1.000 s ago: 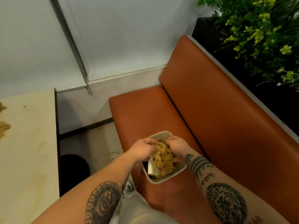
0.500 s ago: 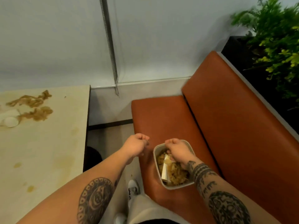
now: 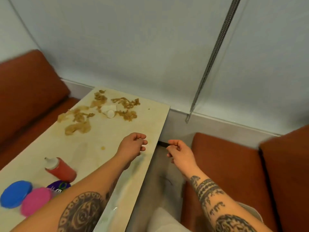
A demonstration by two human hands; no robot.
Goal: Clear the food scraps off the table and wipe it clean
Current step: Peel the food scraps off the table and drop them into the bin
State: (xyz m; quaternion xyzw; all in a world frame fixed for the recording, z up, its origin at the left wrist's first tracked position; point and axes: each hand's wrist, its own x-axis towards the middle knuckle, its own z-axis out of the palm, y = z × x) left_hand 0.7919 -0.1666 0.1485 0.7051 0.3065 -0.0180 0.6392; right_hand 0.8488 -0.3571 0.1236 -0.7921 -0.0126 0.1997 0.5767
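Brown noodle scraps lie spread over the far end of the pale table, around a small white cup lying on its side. A small yellowish smear marks the table nearer to me. My left hand hovers over the table's right edge, fingers loosely curled, holding nothing. My right hand hangs in the gap between table and bench, fingers relaxed and empty. The scrap container is mostly hidden; only a pale rim shows behind my right forearm.
A red squeeze bottle lies on the near left of the table, beside a blue lid, a pink lid and a purple item. Orange benches flank the table. A blind chain hangs by the wall.
Both hands left the container of scraps on the bench and moved left toward the table. My view swung left, bringing the table and its scraps into sight.
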